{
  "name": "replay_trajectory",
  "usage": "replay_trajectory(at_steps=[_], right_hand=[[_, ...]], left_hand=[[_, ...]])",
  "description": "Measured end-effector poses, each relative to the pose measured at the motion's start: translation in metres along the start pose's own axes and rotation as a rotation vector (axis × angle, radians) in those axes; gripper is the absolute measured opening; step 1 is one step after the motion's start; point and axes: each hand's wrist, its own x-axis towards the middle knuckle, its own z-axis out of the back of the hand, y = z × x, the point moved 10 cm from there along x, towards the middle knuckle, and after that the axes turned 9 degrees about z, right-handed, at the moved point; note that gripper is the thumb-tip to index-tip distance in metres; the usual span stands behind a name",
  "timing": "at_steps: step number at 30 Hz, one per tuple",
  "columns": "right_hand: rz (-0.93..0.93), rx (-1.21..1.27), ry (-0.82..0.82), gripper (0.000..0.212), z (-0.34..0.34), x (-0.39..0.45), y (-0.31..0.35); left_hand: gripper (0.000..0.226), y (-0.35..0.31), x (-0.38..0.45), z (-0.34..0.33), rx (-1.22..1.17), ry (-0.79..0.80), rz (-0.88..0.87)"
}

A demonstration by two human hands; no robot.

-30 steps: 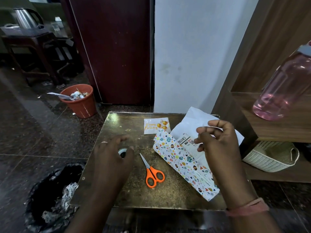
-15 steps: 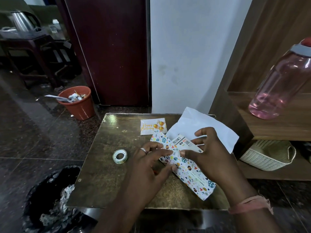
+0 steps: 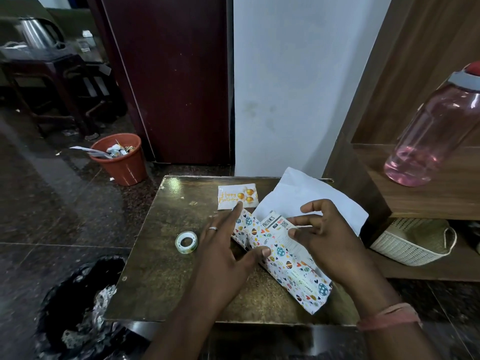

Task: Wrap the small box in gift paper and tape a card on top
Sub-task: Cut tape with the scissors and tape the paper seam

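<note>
The small box [image 3: 278, 229], white with printed text and a code square, lies on the table [image 3: 166, 276] half-covered by egg-patterned gift paper [image 3: 293, 268]. The left hand [image 3: 228, 245], fingers straight, presses the paper against it; the right hand [image 3: 324, 240], fingers loosely bent, touches the box. The card [image 3: 237, 196] lies just beyond the box.

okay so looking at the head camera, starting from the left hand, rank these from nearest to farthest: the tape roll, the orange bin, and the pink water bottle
From the left hand:
1. Tape roll: on the table, just to the hand's left.
2. Orange bin: on the floor, beyond the table's far left corner.
3. Pink water bottle: on the wooden shelf, far off to the right.
</note>
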Motion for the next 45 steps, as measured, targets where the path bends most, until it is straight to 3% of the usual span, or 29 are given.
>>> replay_trajectory(at_steps=[7, 14, 17, 21, 25, 45], right_hand=[[-0.011, 0.047, 0.017, 0.039, -0.001, -0.002, -0.001], [0.014, 0.039, 0.000, 0.033, -0.001, -0.001, 0.003], [0.073, 0.015, -0.091, 0.022, 0.004, -0.002, 0.013], [0.126, -0.042, -0.130, 0.003, 0.004, -0.004, 0.030], [0.156, 0.015, -0.064, 0.013, -0.013, -0.004, 0.034], [0.163, -0.218, -0.120, 0.016, -0.025, 0.000, 0.032]], left_hand=[[0.106, 0.002, 0.004, 0.005, -0.201, -0.051, 0.103], [0.109, 0.006, 0.006, 0.013, -0.104, -0.122, 0.097], [0.100, 0.001, 0.004, 0.015, -0.040, -0.176, 0.057], [0.060, -0.013, -0.002, 0.014, 0.044, -0.202, -0.081], [0.027, -0.015, -0.005, 0.007, 0.104, -0.185, -0.174], [0.032, -0.011, -0.008, 0.003, 0.158, -0.236, -0.137]])
